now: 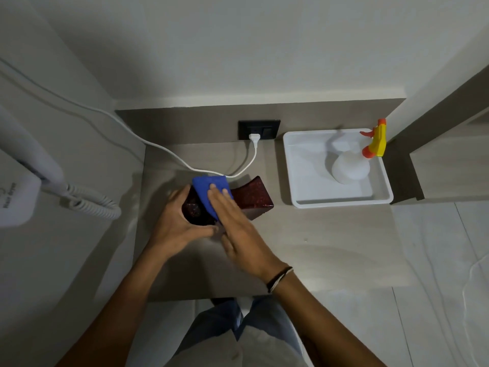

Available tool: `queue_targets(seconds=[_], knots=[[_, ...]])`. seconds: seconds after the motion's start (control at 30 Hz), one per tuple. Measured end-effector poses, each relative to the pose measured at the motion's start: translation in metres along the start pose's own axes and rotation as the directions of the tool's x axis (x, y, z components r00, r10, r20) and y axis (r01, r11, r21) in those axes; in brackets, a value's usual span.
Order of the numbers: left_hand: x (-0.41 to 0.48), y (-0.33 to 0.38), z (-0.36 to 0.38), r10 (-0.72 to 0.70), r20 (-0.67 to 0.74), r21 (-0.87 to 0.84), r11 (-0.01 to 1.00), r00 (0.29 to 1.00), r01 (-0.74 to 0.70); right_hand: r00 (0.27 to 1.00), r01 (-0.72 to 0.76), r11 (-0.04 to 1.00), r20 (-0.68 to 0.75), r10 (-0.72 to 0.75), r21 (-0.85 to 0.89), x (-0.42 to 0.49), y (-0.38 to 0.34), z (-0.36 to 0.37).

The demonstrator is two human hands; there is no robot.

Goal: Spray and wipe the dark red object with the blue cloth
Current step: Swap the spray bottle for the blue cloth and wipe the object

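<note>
Nearest, two bare forearms reach over the counter [304, 242] edge. Just beyond, the left hand [176, 223] curls around the near-left end of the dark red object [251, 197], thumb and fingers clamping it steady. The right hand [238, 229] lies flat, fingers pressed together, pushing the blue cloth [205, 189] down onto the object's top. That object is a curved dish whose long axis runs from near-left to far-right; the uncovered far-right end lies ahead of the right hand, so the wipe probably needs to travel that way. Farther right, a white tray [296, 168] holds only the spray bottle [350, 169], upright, trigger head yellow and orange. Behind, a white plug [254, 137] sits in a dark wall socket [270, 128].
</note>
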State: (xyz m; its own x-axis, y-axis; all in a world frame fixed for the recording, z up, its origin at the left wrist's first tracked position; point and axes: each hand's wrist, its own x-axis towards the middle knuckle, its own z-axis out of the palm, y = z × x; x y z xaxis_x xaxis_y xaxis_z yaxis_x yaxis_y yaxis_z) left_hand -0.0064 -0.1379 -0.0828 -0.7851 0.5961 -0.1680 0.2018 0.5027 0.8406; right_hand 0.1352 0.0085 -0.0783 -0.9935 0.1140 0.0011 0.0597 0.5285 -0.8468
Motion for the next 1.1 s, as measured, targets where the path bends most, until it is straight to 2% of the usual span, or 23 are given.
queue_targets(seconds=[0.1, 0.17, 0.2, 0.27, 0.37, 0.47, 0.6, 0.7, 0.77, 0.87, 0.97, 1.03, 1.1], knots=[[-0.003, 0.000, -0.001, -0.038, -0.017, -0.009, 0.999, 0.999, 0.037, 0.989, -0.146, 0.973, -0.016, 0.146, -0.178, -0.006, 0.042, -0.025], [-0.005, 0.001, -0.001, -0.049, -0.002, -0.014, 0.999, 0.999, 0.049, 0.959, -0.282, 0.937, -0.073, 0.272, -0.208, -0.011, 0.065, -0.042], [-0.005, 0.003, -0.001, -0.056, 0.005, -0.028, 0.998, 0.998, 0.056, 0.934, -0.351, 0.927, -0.116, 0.337, -0.134, -0.013, 0.071, -0.048], [-0.007, 0.007, -0.002, -0.074, 0.011, -0.091, 0.993, 0.997, 0.074, 0.856, -0.458, 0.877, -0.194, 0.480, 0.147, -0.015, 0.077, -0.055], [-0.009, 0.020, -0.002, -0.138, -0.052, -0.250, 0.961, 0.989, 0.121, 0.737, -0.520, 0.728, -0.195, 0.647, 0.448, -0.017, 0.077, -0.053], [-0.008, 0.029, -0.003, -0.225, -0.080, -0.362, 0.914, 0.971, 0.182, 0.706, -0.489, 0.623, -0.143, 0.694, 0.611, -0.016, 0.072, -0.046], [0.000, 0.031, -0.011, -0.262, -0.030, -0.291, 0.926, 0.965, 0.242, 0.664, -0.461, 0.549, -0.138, 0.734, 0.697, -0.009, 0.068, -0.049], [0.003, 0.028, -0.014, -0.313, 0.065, -0.157, 0.935, 0.948, 0.319, 0.665, -0.465, 0.575, -0.162, 0.729, 0.673, -0.005, 0.065, -0.054], [0.005, 0.026, -0.014, -0.320, 0.143, -0.113, 0.935, 0.937, 0.337, 0.701, -0.459, 0.651, -0.204, 0.683, 0.604, -0.002, 0.060, -0.057], [0.003, 0.018, -0.016, -0.250, 0.215, -0.048, 0.963, 0.944, 0.266, 0.752, -0.444, 0.747, -0.247, 0.611, 0.494, 0.001, 0.053, -0.056], [-0.002, 0.012, -0.016, -0.178, 0.270, 0.131, 0.980, 0.946, 0.147, 0.774, -0.460, 0.800, -0.267, 0.574, 0.385, 0.001, 0.053, -0.048], [-0.005, 0.013, -0.014, -0.153, 0.243, 0.232, 0.968, 0.958, 0.096, 0.790, -0.459, 0.826, -0.275, 0.548, 0.326, 0.002, 0.056, -0.043], [-0.006, 0.014, -0.009, -0.098, 0.127, 0.318, 0.947, 0.987, 0.053, 0.805, -0.455, 0.843, -0.271, 0.527, 0.288, 0.003, 0.057, -0.042]])
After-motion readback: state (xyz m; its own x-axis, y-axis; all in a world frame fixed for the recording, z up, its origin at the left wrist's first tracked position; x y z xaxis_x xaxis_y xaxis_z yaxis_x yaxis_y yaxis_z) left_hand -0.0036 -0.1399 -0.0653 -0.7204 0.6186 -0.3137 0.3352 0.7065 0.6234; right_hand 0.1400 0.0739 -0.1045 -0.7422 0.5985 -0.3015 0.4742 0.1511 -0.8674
